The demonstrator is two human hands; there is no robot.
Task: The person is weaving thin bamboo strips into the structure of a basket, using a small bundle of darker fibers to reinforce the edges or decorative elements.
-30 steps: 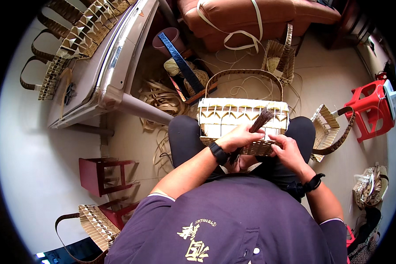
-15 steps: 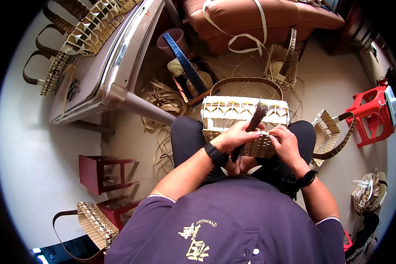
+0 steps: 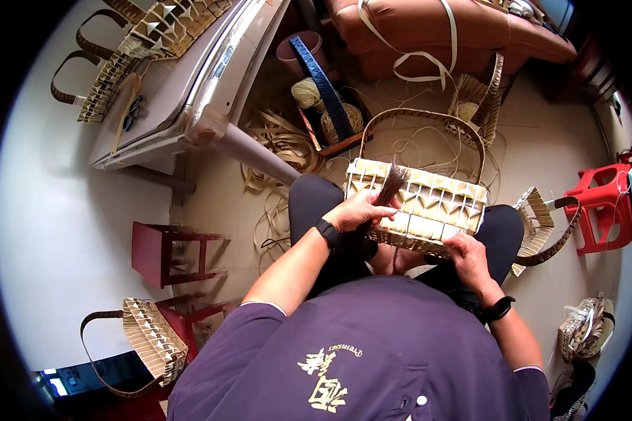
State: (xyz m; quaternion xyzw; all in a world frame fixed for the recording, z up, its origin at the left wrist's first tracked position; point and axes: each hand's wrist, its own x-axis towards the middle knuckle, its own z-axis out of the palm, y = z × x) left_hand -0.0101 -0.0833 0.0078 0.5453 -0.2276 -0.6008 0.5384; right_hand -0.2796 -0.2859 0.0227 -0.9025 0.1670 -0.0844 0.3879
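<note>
A woven basket (image 3: 428, 203) in pale strips rests on my lap between my knees, its patterned side turned up. Its brown arched handle (image 3: 423, 112) reaches away from me. My left hand (image 3: 358, 212) is closed around a bundle of thin dark brown fibres (image 3: 392, 184), whose loose ends fan out over the basket's left end. My right hand (image 3: 468, 261) grips the basket's near edge by its right corner, fingers bent over the rim. My left fingertips lie against or just above the basket; which one I cannot tell.
A grey table (image 3: 168, 105) at the left bears more baskets and scissors (image 3: 135, 112). Beyond my knees lie coiled flat strips (image 3: 281, 144) and a box of twine balls (image 3: 323, 95). Baskets stand at right, near a red stool (image 3: 600, 208). A brown sofa (image 3: 463, 35) is at the back.
The basket has turned so that its patterned side faces up. My right hand has moved to its near right corner. The fibre bundle now sits by the left end, and the view has shifted.
</note>
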